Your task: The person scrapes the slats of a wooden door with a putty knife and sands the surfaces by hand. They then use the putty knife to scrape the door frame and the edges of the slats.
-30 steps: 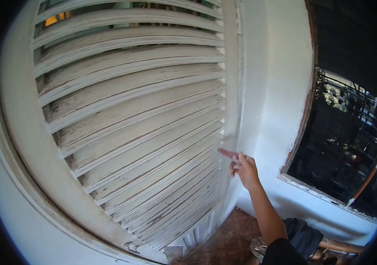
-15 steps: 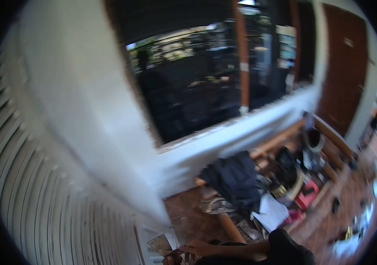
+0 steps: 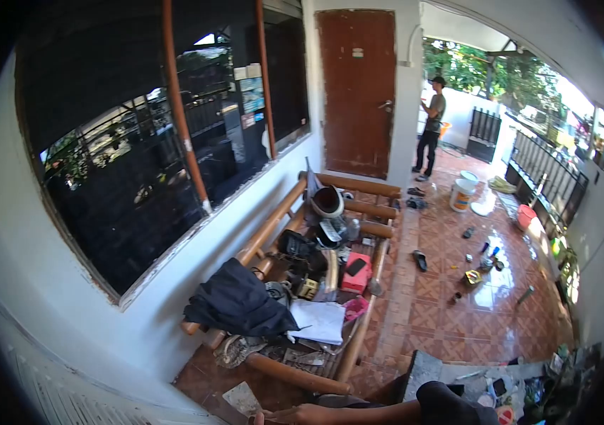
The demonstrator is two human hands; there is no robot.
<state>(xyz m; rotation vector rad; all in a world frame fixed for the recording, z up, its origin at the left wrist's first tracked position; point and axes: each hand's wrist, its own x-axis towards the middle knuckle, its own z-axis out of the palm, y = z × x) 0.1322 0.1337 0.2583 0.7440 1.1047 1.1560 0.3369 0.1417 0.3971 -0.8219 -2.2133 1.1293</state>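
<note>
Swung away from the white louvred shutter [image 3: 54, 400], the view now faces a porch. The right hand [image 3: 295, 413] is cut off at the bottom edge, fingers stretched out. I cannot tell if it grips the flat grey scraper blade [image 3: 242, 398] at its fingertips. The left hand is hidden. Ahead stands a cluttered bamboo counter [image 3: 266, 230]. The far white plastic bucket [image 3: 462, 195] hides its contents.

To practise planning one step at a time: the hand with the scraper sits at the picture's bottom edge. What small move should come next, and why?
Probably lower the gaze onto the right hand gripping the scraper. Both are nearly cut off at the bottom, while the view is filled by the cluttered bench and tiled floor.
</note>
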